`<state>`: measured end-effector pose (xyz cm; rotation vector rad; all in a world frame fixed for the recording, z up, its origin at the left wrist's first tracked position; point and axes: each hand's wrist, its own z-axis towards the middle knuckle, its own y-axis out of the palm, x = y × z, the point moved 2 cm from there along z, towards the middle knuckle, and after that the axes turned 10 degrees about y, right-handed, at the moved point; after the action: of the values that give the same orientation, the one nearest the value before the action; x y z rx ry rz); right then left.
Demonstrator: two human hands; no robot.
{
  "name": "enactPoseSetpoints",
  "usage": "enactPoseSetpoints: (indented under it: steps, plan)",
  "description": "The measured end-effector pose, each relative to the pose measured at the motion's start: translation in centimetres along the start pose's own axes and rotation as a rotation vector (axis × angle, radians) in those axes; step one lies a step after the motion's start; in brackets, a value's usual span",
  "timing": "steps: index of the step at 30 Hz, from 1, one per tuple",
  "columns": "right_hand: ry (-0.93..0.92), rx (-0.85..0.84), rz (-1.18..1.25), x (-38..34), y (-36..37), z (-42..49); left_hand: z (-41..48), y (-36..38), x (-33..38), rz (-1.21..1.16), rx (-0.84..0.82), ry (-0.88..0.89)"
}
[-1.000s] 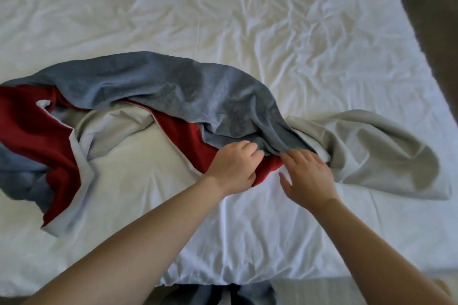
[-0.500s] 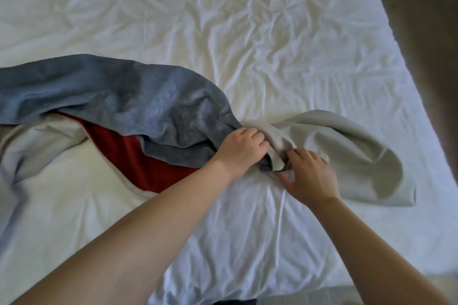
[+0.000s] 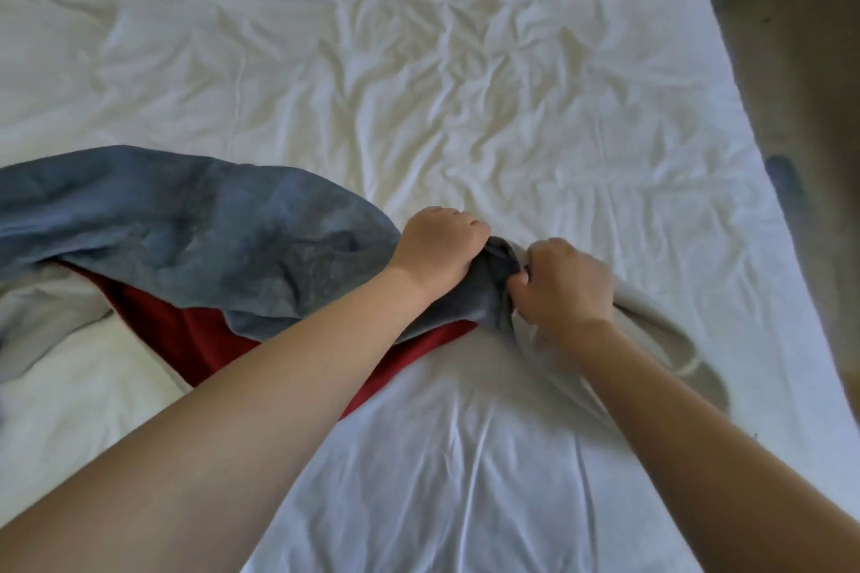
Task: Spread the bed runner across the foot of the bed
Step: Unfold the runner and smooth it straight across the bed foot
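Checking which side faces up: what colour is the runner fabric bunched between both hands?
Grey-blue bunched runner fabric, clearest in the head view.

The bed runner (image 3: 195, 242) lies bunched on the bed sheet (image 3: 419, 84), mostly to my left. My left hand (image 3: 435, 247) and right hand (image 3: 565, 281) sit side by side on its middle.

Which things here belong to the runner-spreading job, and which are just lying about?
In the job:
bed runner, bunched, blue, red and grey
left hand, gripping it
right hand, gripping it
white sheet on the bed

Lying about:
dark item on the floor beside the bed
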<state>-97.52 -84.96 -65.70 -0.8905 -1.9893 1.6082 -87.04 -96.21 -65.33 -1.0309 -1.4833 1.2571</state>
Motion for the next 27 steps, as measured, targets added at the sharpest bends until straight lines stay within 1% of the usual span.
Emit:
enactPoseSetpoints:
  steps: [8, 11, 14, 18, 23, 27]
  plan:
    - [-0.118, 0.106, -0.155, 0.7, -5.5, 10.1, 7.2, -3.5, -2.4, 0.131, -0.028, -0.055]
    - [-0.138, 0.14, -0.2, 0.1, -6.4, 13.8, 9.7, -4.0, -4.3, 0.147, -0.007, -0.066]
    - [-0.144, 0.176, -0.189, -0.6, -6.0, 16.8, 11.7, -3.6, -6.2, 0.185, -0.03, -0.039]
    - [-0.109, 0.131, -0.17, -1.7, -3.6, 17.8, 12.3, -2.0, -8.2, 0.152, -0.053, -0.078]
    - [-0.115, 0.162, -0.084, -0.8, -2.2, 16.9, 11.8, -0.9, -9.4, 0.071, 0.012, -0.075]
    - [-0.217, 0.216, -0.069, -0.7, -3.1, 15.6, 10.9, -2.3, -9.8, 0.057, 0.112, -0.112]
